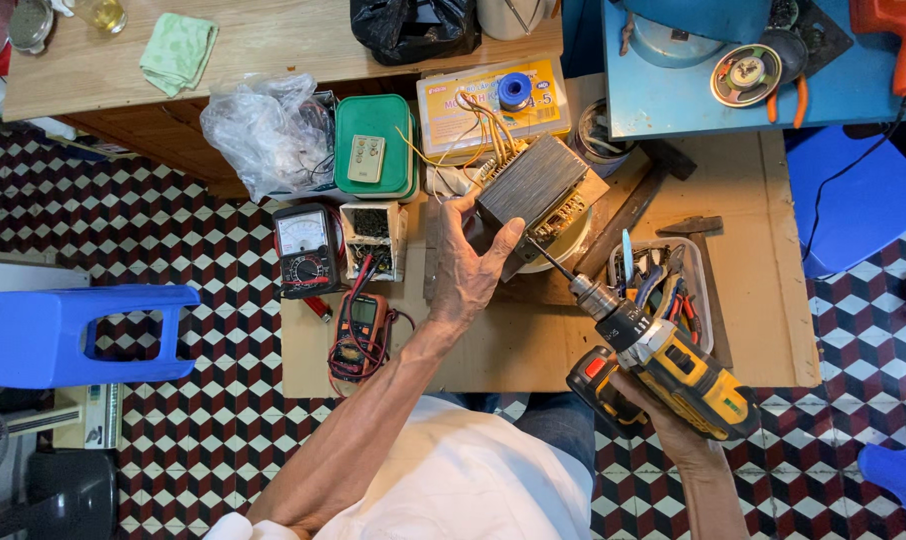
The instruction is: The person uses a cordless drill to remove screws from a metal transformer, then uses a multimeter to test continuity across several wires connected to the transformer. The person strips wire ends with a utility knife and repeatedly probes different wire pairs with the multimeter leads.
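Observation:
My left hand (465,262) grips the near side of a grey transformer block (533,182) with yellow wires, tilted above a round white piece. In my right hand (673,425) is a yellow and black cordless drill (663,365). Its bit points up and left, and the tip touches the transformer's lower edge. Both rest over a sheet of cardboard (763,300) on the tiled floor.
An analog meter (306,250), a digital meter (361,325), a green box (373,145), a plastic bag (268,130) and a yellow box with a solder reel (514,90) lie to the left and behind. A tray of pliers (663,275) sits right. A blue stool (73,330) stands left.

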